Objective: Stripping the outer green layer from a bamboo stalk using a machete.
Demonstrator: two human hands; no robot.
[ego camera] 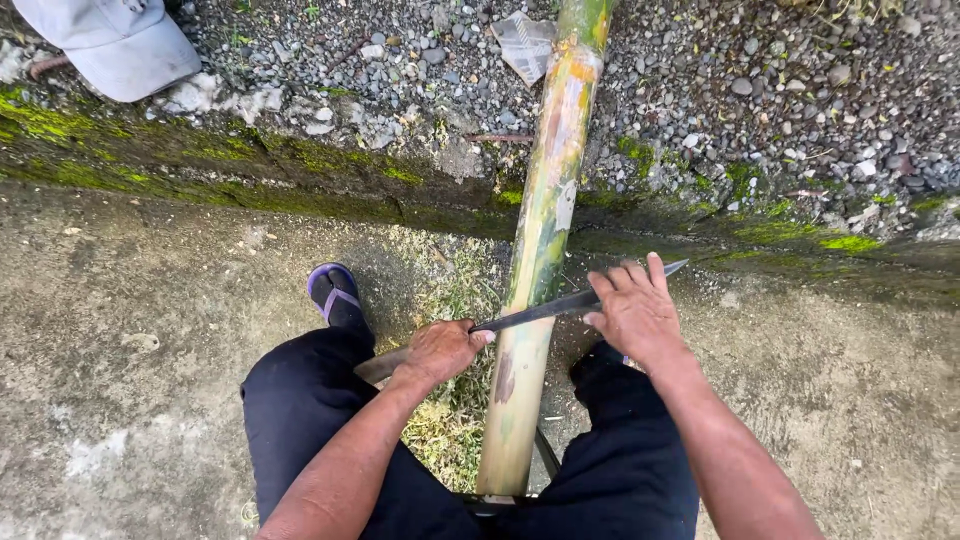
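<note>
A long green-yellow bamboo pole (541, 220) runs from between my knees up over the mossy curb. A dark long-bladed knife (560, 305) lies crosswise on the pole. My left hand (440, 350) grips the knife's handle left of the pole. My right hand (635, 310) presses on the back of the blade near its tip, right of the pole, fingers curled over it.
Bamboo shavings (450, 420) lie heaped on the concrete between my legs. My foot in a purple sandal (335, 295) rests left of the pole. A mossy curb (250, 165) borders gravel beyond. A pale cap (115, 40) sits top left, a scrap of paper (525, 42) by the pole.
</note>
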